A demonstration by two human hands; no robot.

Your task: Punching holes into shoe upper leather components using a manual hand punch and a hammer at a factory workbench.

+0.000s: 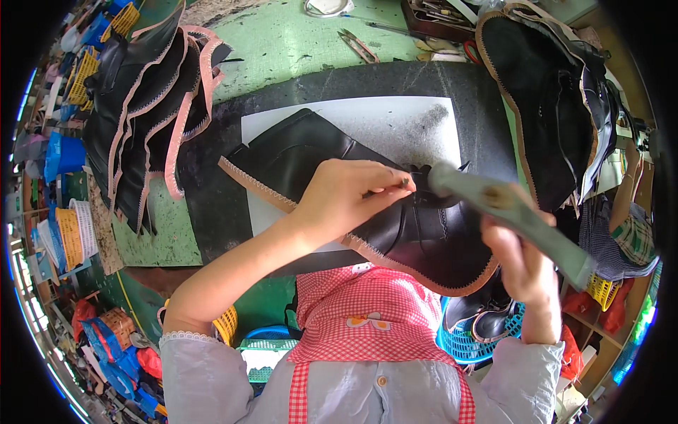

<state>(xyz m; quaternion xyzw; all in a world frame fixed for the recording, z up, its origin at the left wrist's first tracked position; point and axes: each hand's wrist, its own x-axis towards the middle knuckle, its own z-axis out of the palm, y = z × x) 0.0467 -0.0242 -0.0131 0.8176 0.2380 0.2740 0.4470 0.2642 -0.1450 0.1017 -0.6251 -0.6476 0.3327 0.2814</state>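
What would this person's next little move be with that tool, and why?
Probably bring the hammer in the right hand down by the left hand, since its head hovers just above the black shoe upper where the fingertips pinch something small.

A black leather shoe upper with a pinked tan edge was laid flat on a white sheet over a dark mat on the green bench. It was pressed down by the left hand, fingertips pinched near its lacing, while a grey-green hammer-like tool was gripped in the right hand. Stacks of similar black uppers were piled at the bench's far left and right; scissors lay beyond.
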